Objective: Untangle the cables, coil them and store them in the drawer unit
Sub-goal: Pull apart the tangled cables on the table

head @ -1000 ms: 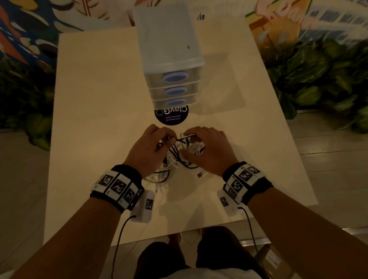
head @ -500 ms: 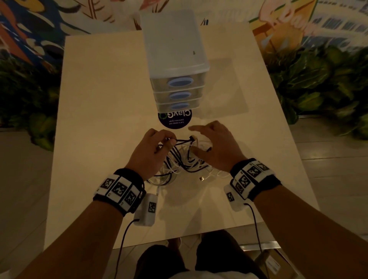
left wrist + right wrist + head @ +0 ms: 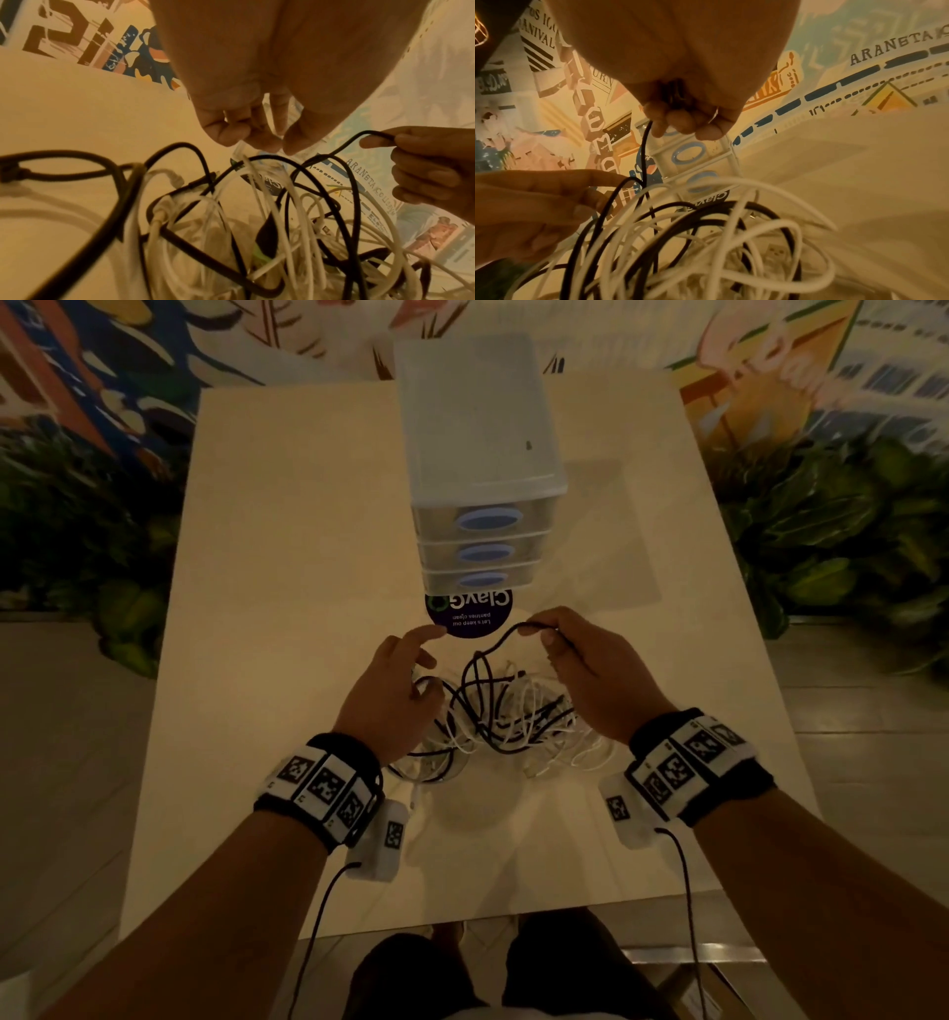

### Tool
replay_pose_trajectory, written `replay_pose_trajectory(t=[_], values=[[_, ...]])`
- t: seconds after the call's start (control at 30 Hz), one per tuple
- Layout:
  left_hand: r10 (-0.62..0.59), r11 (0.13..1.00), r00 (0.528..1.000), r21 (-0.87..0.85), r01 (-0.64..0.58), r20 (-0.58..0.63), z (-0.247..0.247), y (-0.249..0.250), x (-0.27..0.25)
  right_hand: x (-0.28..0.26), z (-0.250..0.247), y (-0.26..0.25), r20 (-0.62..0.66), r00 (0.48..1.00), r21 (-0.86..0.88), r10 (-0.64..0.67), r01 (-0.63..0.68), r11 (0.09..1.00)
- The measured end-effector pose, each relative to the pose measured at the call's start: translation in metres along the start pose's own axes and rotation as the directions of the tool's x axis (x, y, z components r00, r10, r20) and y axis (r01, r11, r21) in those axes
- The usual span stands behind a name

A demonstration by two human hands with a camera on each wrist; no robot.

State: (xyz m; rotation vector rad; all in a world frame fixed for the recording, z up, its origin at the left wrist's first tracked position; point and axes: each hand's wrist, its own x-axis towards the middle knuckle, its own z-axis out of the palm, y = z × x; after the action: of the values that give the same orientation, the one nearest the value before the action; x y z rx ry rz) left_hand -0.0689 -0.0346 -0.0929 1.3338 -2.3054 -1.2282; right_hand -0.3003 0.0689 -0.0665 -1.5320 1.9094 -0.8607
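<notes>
A tangle of black and white cables [image 3: 506, 716] lies on the cream table [image 3: 287, 546] between my hands. My right hand [image 3: 544, 634] pinches a black cable [image 3: 493, 647] between thumb and fingers and holds its loop lifted above the pile; the same grip shows in the right wrist view [image 3: 680, 121]. My left hand [image 3: 416, 670] sits at the pile's left edge, index finger straight. In the left wrist view, its curled fingers [image 3: 257, 140] pinch the end of a white cable [image 3: 241, 154]. The translucent drawer unit [image 3: 482, 454] stands behind, all three drawers closed.
A round dark sticker [image 3: 470, 616] lies on the table just in front of the drawer unit. Leafy plants [image 3: 832, 516] flank the table on both sides. The table's front edge [image 3: 462, 916] is close to my body.
My right hand has taken a black cable and lifted it up toward the drawer unit. My left hand let go of that black cable, and its index finger straightened.
</notes>
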Motion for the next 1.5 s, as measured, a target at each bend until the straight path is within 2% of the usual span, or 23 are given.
replay_pose_trajectory(t=[0.13, 0.2, 0.27, 0.4, 0.63, 0.77, 0.83, 0.9, 0.97, 1.13, 1.27, 1.37, 1.43, 1.5], values=[[0.000, 0.993, 0.998, 0.115, -0.007, 0.061, 0.007, 0.007, 0.005, -0.003, 0.000, 0.004, 0.012, 1.000, -0.004, 0.026, -0.025, 1.000], [-0.002, 0.993, 0.997, 0.121, -0.006, 0.071, 0.010, 0.011, 0.008, -0.003, -0.001, 0.004, 0.008, 0.999, 0.010, 0.040, -0.040, 0.999], [0.002, 0.990, 0.998, 0.141, -0.011, 0.063, 0.012, 0.015, 0.011, -0.002, 0.000, 0.004, 0.012, 0.997, 0.049, 0.070, -0.071, 0.996], [-0.006, 0.956, 0.996, 0.291, -0.020, 0.089, 0.014, 0.017, 0.018, 0.003, 0.005, 0.007, 0.027, 0.991, 0.183, 0.130, -0.133, 0.974], [0.131, 0.960, 0.989, 0.241, -0.142, 0.063, 0.017, 0.019, 0.018, 0.010, 0.012, 0.001, 0.193, 0.964, -0.009, 0.183, -0.185, 0.983], [0.174, 0.957, 0.985, 0.232, -0.173, 0.018, 0.017, 0.021, 0.015, 0.011, 0.014, -0.005, 0.284, 0.944, -0.034, 0.168, -0.165, 0.986], [0.187, 0.946, 0.982, 0.268, -0.182, 0.009, 0.016, 0.021, 0.015, 0.011, 0.016, -0.010, 0.327, 0.931, -0.056, 0.161, -0.151, 0.987], [0.196, 0.905, 0.979, 0.374, -0.203, 0.057, 0.017, 0.023, 0.016, 0.010, 0.020, -0.016, 0.335, 0.928, -0.150, 0.160, -0.115, 0.982], [0.182, 0.879, 0.979, 0.430, -0.206, 0.096, 0.017, 0.025, 0.018, 0.010, 0.026, -0.016, 0.296, 0.941, -0.189, 0.161, -0.107, 0.976], [0.120, 0.937, 0.992, 0.325, -0.128, 0.043, 0.010, 0.022, 0.015, 0.009, 0.032, -0.012, 0.196, 0.976, -0.211, 0.095, -0.053, 0.976], [0.150, 0.911, 0.989, 0.387, -0.141, 0.008, 0.006, 0.020, 0.011, 0.011, 0.033, -0.005, 0.008, 0.997, -0.198, 0.083, -0.080, 0.977], [0.081, 0.932, 0.993, 0.359, -0.047, -0.082, -0.004, 0.013, 0.009, 0.013, 0.026, 0.008, -0.129, 0.985, -0.189, 0.110, -0.134, 0.973], [0.009, 0.966, 0.986, 0.257, 0.034, -0.165, -0.010, 0.007, 0.007, 0.012, 0.024, 0.017, -0.165, 0.975, -0.209, 0.152, -0.185, 0.960], [-0.120, 0.992, 0.964, 0.011, 0.126, -0.236, -0.012, 0.004, 0.004, 0.011, 0.022, 0.023, -0.161, 0.970, -0.255, 0.181, -0.218, 0.942]])
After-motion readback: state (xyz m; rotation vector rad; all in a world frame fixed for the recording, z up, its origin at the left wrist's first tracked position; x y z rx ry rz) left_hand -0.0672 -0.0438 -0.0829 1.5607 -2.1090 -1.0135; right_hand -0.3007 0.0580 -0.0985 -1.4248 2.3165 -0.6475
